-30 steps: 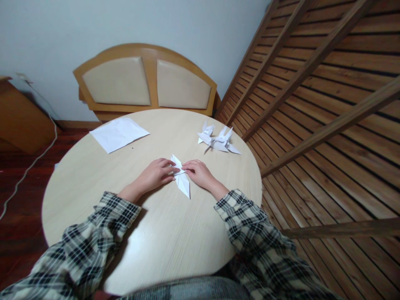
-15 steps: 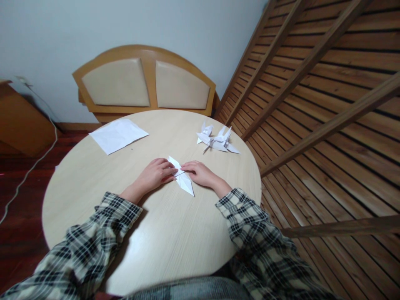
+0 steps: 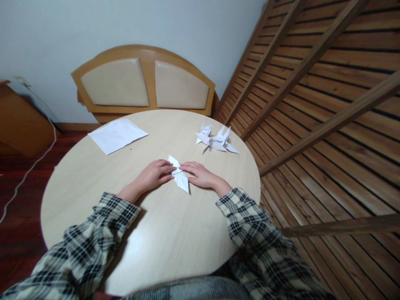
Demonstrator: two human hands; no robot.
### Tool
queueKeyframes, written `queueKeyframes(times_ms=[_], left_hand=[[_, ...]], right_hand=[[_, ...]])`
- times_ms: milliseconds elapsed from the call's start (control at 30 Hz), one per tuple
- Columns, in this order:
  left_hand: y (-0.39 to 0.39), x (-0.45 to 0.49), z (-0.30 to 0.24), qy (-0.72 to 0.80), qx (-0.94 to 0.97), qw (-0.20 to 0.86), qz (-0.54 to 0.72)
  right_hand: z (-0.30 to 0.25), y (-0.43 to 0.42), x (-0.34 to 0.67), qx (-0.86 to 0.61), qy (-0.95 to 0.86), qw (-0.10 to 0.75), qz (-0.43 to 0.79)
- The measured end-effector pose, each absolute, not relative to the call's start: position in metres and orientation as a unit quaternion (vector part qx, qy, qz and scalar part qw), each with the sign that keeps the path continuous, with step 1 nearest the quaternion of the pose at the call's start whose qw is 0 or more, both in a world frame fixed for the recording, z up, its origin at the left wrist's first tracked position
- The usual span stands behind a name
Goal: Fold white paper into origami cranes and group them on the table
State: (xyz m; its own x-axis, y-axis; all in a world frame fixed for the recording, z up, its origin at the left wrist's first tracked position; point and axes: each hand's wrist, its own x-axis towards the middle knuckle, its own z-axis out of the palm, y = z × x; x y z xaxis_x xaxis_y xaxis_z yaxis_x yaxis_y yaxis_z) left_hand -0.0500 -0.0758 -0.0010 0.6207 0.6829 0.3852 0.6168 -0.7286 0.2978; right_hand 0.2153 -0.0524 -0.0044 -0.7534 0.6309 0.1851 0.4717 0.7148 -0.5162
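Between my hands, a folded piece of white paper [image 3: 181, 182] lies on the round table [image 3: 175, 233], long and diamond-like with pointed ends. My left hand [image 3: 154, 173] grips its left edge with the fingers pressed together. On the opposite side, my right hand [image 3: 201, 174] pinches the paper near its middle, fingertips close to those of the left. The fingertips cover part of the paper's centre. Beyond my right hand sit several folded white paper cranes [image 3: 217, 138], clustered near the table's far right edge.
A sheet of white paper [image 3: 118, 135] lies flat at the table's far left, with a tiny dark speck near it. Behind the table stands a wooden headboard [image 3: 151, 83] with cream panels. A slatted wooden partition [image 3: 312, 125] rises along the right side. A white cable [image 3: 29, 173] runs on the left.
The near tip of the folded paper has swung slightly left and up, and its lower part looks a little shorter. Both hands stay at the paper with only small finger shifts.
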Motion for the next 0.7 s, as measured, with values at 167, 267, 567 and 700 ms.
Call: queueKeyframes(times_ms=[167, 267, 567, 700], left_hand=[[-0.078, -0.049, 0.0, 0.362, 0.898, 0.077, 0.239], [-0.079, -0.049, 0.001, 0.355, 0.905, 0.061, 0.228], [-0.08, -0.042, 0.007, 0.364, 0.891, 0.045, 0.27], [-0.081, -0.04, 0.01, 0.389, 0.863, 0.064, 0.317]], right_hand=[[-0.008, -0.056, 0.205, -0.348, -0.89, 0.231, 0.18], [-0.01, -0.057, 0.201, -0.357, -0.884, 0.255, 0.159], [-0.007, -0.054, 0.193, -0.369, -0.852, 0.335, 0.159], [-0.007, -0.056, 0.189, -0.391, -0.815, 0.368, 0.219]])
